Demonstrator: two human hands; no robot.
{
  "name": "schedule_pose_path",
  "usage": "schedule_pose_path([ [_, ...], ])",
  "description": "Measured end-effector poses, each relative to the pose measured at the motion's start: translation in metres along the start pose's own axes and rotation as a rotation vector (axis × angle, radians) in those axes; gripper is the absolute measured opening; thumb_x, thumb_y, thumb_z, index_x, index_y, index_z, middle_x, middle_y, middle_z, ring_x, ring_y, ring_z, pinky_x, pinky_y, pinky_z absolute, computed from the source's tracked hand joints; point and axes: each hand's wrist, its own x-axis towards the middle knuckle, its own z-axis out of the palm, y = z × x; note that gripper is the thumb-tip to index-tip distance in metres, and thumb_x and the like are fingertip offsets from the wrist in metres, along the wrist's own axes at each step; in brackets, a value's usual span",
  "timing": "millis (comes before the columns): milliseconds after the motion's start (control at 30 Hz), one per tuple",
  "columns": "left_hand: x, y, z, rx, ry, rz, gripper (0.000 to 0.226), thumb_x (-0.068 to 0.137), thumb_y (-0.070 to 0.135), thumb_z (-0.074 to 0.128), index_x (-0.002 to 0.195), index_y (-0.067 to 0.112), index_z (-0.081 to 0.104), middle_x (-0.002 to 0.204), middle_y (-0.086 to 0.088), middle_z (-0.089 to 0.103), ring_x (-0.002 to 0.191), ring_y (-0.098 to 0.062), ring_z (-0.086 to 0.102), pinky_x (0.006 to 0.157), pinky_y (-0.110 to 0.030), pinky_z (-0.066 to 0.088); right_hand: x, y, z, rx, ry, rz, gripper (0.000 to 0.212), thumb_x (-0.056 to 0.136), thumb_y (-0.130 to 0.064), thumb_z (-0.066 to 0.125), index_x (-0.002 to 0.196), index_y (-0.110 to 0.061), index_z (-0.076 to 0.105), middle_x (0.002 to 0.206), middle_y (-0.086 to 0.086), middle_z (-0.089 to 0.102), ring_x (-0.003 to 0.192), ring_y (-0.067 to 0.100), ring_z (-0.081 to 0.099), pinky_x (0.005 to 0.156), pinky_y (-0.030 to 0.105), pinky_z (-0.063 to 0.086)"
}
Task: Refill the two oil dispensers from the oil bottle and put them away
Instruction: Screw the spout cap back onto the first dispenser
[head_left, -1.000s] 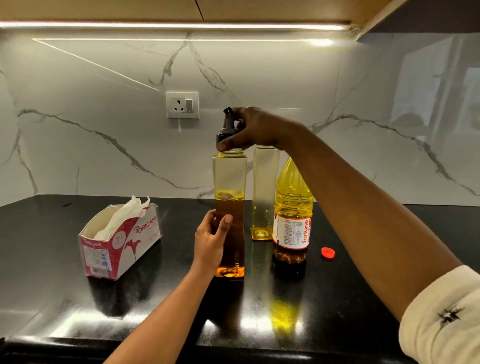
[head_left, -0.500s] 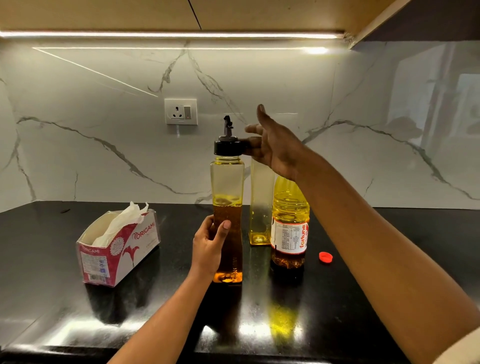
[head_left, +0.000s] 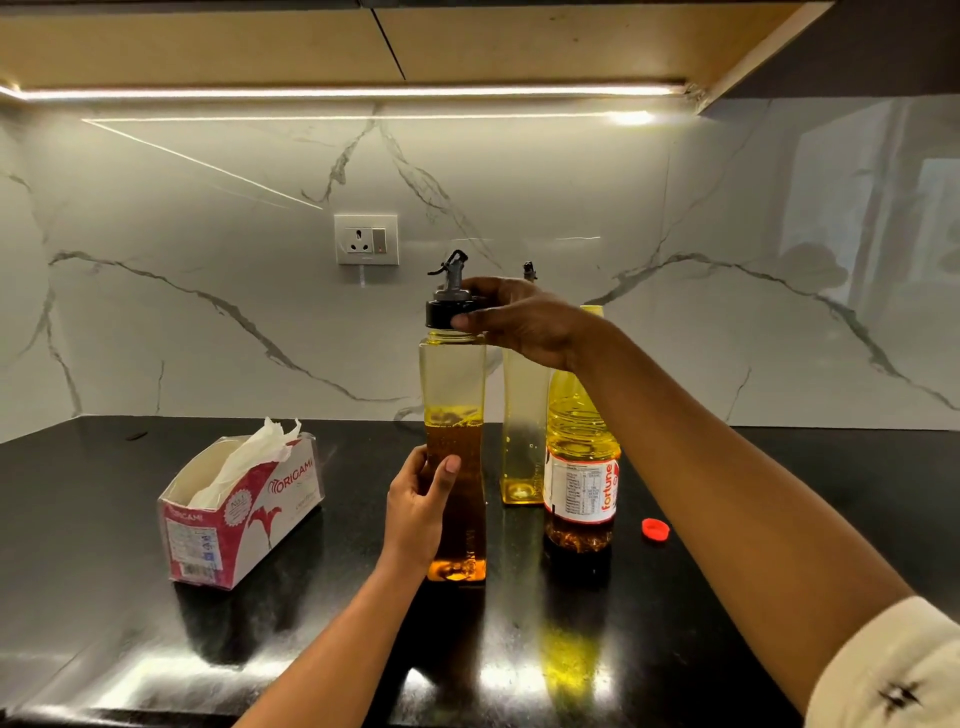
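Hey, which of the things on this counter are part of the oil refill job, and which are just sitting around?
Job: near dispenser, held by left hand, right hand pinching its spout cap; far dispenser; oil bottle; red cap.
Lying about: tissue box; wall socket.

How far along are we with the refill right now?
Looks done: the front dispenser holds oil to about mid-height. In hand: the right hand grips its black pourer cap while the left hand holds its body; tightening or loosening, I cannot tell. Left: the rear dispenser shows only a little oil at its base, the red cap lies beside the oil bottle, and neither dispenser is put away.
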Motion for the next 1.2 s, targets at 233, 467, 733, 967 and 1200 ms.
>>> schedule_pose_path([
  [233,0.001,-0.001,0.0,0.006,0.002,-0.004,0.08,0.05,0.081,0.07,0.103,0.021,0.062,0.092,-0.002,0.072,0.089,-0.025,0.07,0.076,-0.033,0.056,0.007,-0.003,0.021,-0.5,0.229,0.008,0.07,0.076,-0.036,0.074,0.129,-0.015,0.033,0.121,0.009,0.052,0.109,0.02,0.051,0.088,0.024,0.044],
  [467,0.001,-0.002,-0.001,0.001,0.002,-0.007,0.079,0.05,0.08,0.071,0.102,0.021,0.063,0.091,-0.004,0.072,0.088,-0.025,0.07,0.072,-0.031,0.057,0.002,-0.002,-0.007,0.04,-0.086,0.062,0.04,0.091,0.002,0.05,0.128,-0.014,0.048,0.122,0.005,0.057,0.114,0.021,0.053,0.104,0.036,0.036],
  [733,0.001,-0.001,0.001,-0.005,-0.006,-0.006,0.082,0.049,0.08,0.071,0.103,0.02,0.062,0.092,-0.004,0.072,0.087,-0.023,0.07,0.073,-0.027,0.056,0.002,-0.003,0.02,-0.443,0.161,0.026,0.072,0.078,-0.029,0.073,0.135,-0.016,0.03,0.123,0.006,0.052,0.12,0.025,0.047,0.097,0.027,0.038],
  [967,0.001,0.0,0.0,-0.008,-0.002,-0.009,0.085,0.048,0.081,0.071,0.104,0.019,0.062,0.091,-0.003,0.073,0.087,-0.023,0.07,0.071,-0.026,0.056,0.0,-0.005,0.008,-0.074,0.011,0.036,0.038,0.089,-0.006,0.057,0.126,-0.013,0.051,0.134,0.016,0.052,0.121,0.026,0.05,0.106,0.04,0.033],
  [1200,0.001,-0.001,0.0,-0.01,-0.006,-0.013,0.084,0.048,0.081,0.071,0.105,0.02,0.062,0.094,-0.004,0.072,0.089,-0.023,0.07,0.071,-0.027,0.056,0.012,-0.01,0.035,-0.561,0.26,0.098,0.097,0.069,-0.045,0.077,0.141,-0.01,0.021,0.131,0.012,0.046,0.123,0.027,0.044,0.104,0.037,0.039],
])
